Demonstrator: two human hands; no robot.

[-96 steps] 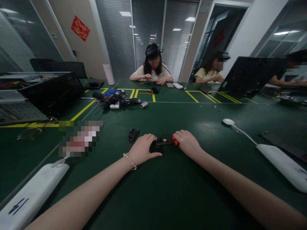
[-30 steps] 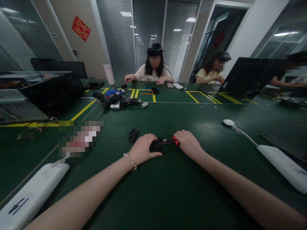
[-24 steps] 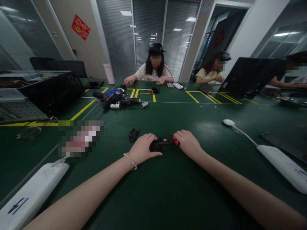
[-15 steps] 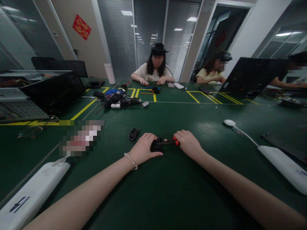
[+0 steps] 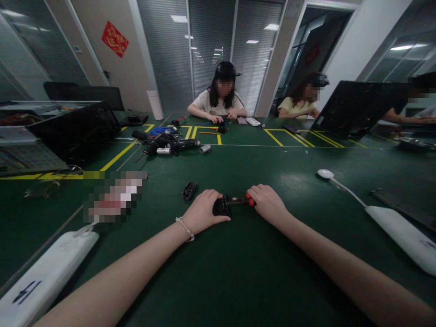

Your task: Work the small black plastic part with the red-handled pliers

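My left hand (image 5: 203,209) is closed round a small black plastic part (image 5: 222,207) on the green table (image 5: 259,272), thumb near its front edge and fingers over its back. In my right hand (image 5: 269,200) are pliers (image 5: 240,200) with red handles, gripped from the right. Their dark jaws point left and meet the black part; what lies between the jaws is too small to make out. A second black part (image 5: 189,190), with ridged detail, lies just left of my left hand, apart from it.
A heap of black tools (image 5: 163,143) lies farther back on the left, a small silver cylinder (image 5: 205,149) beside it. White power banks flank me, left (image 5: 51,272) and right (image 5: 398,236). A co-worker (image 5: 218,97) sits opposite; computer cases (image 5: 75,131) stand at the left.
My hands, the pliers and the black part keep nearly the same place. Across the table, the co-worker's hand has moved inward over the small parts there.
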